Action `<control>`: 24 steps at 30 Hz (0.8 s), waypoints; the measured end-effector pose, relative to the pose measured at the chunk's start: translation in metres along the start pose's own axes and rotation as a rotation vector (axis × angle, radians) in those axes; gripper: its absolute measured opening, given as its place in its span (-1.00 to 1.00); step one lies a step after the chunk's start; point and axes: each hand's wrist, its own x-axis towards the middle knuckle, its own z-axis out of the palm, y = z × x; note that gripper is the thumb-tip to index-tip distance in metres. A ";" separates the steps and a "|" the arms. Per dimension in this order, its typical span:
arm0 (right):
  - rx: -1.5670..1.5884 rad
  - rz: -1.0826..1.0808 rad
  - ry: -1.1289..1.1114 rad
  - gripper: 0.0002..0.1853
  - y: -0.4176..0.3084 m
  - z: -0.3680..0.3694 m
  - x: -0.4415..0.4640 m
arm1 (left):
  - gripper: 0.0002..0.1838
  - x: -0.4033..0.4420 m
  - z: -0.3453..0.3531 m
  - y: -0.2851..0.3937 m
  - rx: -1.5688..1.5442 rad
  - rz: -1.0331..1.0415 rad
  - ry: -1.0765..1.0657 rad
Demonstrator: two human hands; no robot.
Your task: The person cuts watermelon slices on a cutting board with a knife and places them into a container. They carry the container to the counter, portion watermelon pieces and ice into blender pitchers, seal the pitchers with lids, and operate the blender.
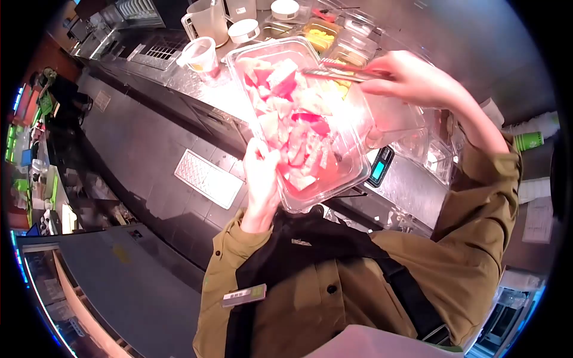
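My left hand (262, 179) grips the near-left side of a clear plastic container (341, 192), which is tilted in front of my chest. Chunks of pink-red fruit (298, 143), perhaps watermelon or grapefruit, lie inside it; strong light washes out their detail. Metal tongs (343, 73) are closed in the fingers of my right hand (412, 77). Their tips reach over the container's far right part, above the fruit. Whether the tips pinch a piece, I cannot tell.
Behind the container, the steel counter holds a clear jug (207, 22), a measuring cup (200, 55), white-lidded tubs (243, 31) and a tray of yellow pieces (321, 37). A digital scale (379, 167) sits to the right, with green cups (529, 141) farther out. Floor shows on the left.
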 end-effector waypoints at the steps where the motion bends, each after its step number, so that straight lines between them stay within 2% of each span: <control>1: 0.081 0.094 -0.102 -0.64 -0.002 0.007 0.017 | -0.72 -0.001 0.000 0.003 0.010 -0.006 -0.010; 5: 0.312 -0.010 -0.194 -0.64 0.008 0.027 0.070 | -0.76 0.001 -0.006 0.008 -0.004 -0.058 -0.054; 7: 0.367 -0.097 -0.161 -0.66 0.012 0.039 0.074 | -0.80 0.005 -0.009 0.005 0.005 -0.054 -0.073; 9: 0.334 -0.153 -0.057 -0.67 0.015 0.056 0.070 | -0.78 0.004 -0.009 0.004 -0.029 -0.038 -0.105; 11: 0.340 -0.108 -0.008 -0.65 0.014 0.053 0.057 | -0.78 0.009 -0.014 0.006 -0.015 -0.005 -0.182; 12: 0.348 -0.099 0.019 -0.64 0.018 0.052 0.049 | -0.78 0.010 -0.012 0.008 0.006 -0.008 -0.152; 13: 0.362 -0.185 0.111 -0.67 0.027 0.053 0.040 | -0.78 0.008 -0.009 0.011 0.033 -0.012 -0.131; 15: 0.296 -0.178 0.196 -0.71 0.035 0.034 -0.002 | -0.79 0.005 0.011 0.024 0.068 -0.029 -0.104; 17: 0.108 -0.136 0.390 -0.74 0.050 0.019 -0.060 | -0.81 0.014 0.003 0.019 0.096 -0.021 -0.136; 19: 0.082 0.049 0.385 -0.74 0.050 0.012 -0.111 | -0.82 0.018 0.002 0.019 0.087 -0.038 -0.168; 20: -0.011 0.104 0.342 -0.75 0.060 0.017 -0.119 | -0.83 0.019 0.005 0.018 0.088 -0.044 -0.099; 23: -0.173 0.184 0.101 -0.72 0.098 0.069 -0.101 | -0.81 0.019 0.018 0.021 0.147 -0.057 -0.037; 24: -0.201 0.208 0.070 -0.71 0.106 0.080 -0.095 | -0.77 0.022 0.010 0.018 0.071 -0.018 -0.140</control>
